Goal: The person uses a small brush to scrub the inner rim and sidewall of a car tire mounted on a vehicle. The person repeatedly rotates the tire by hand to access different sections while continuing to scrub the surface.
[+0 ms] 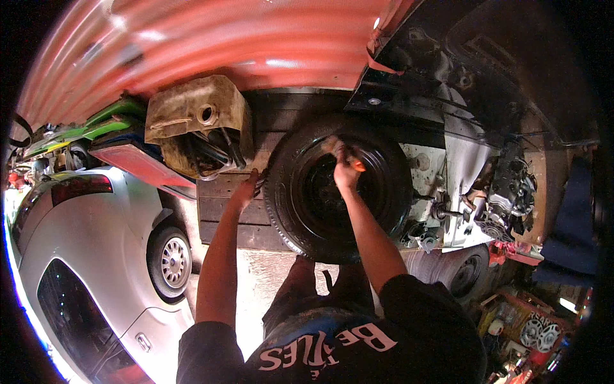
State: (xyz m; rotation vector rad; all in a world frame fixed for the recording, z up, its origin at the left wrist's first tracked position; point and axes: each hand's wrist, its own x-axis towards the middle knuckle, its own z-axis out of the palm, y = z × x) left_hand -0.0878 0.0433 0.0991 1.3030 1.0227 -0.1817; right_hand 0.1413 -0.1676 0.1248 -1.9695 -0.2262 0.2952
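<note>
A black tyre on a dark wheel rim [300,227] lies flat on a wooden-plank bench in front of me. My right hand [347,174] is closed over the upper part of the rim. It holds what looks like an orange-handled brush [331,144], whose brownish end is blurred against the rim. At the tyre's left side is my left hand [246,192], fingers stretched out towards the sidewall. Nothing shows in that hand; whether its fingertips press on the rubber I cannot tell.
A dirty tan plastic tank [192,109] stands on the bench [220,214] at the back left. Metal engine parts [511,198] crowd the right side. Below them stands another wheel [465,275]. A silver car [121,230] is parked at left, by a red corrugated wall [256,38].
</note>
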